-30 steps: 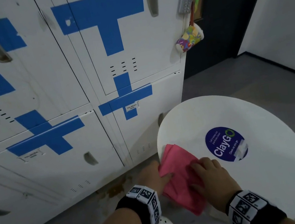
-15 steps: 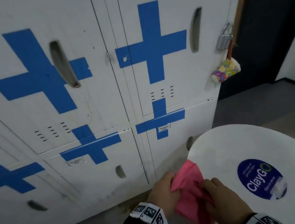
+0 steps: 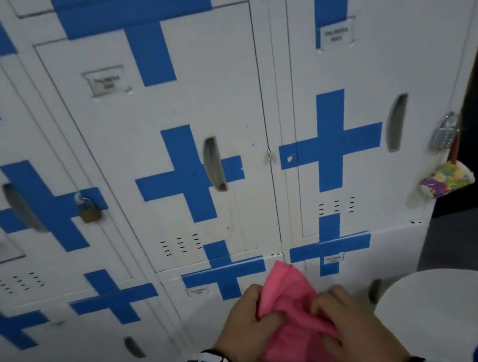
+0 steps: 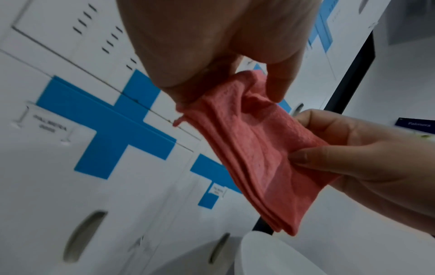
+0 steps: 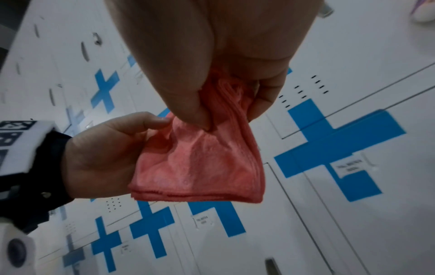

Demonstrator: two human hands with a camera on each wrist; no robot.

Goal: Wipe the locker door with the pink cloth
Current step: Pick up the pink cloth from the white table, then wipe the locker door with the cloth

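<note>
The pink cloth [image 3: 290, 318] is folded into several layers and hangs in the air between both hands, in front of the lower row of white lockers [image 3: 164, 162] and clear of every door. The left hand [image 3: 244, 326] pinches one edge between thumb and curled fingers — the right hand [image 3: 354, 333] pinches the opposite side the same way. The cloth's upper corner pokes up above the knuckles. A round white table [image 3: 464, 307] sits just right of the hands.
</note>
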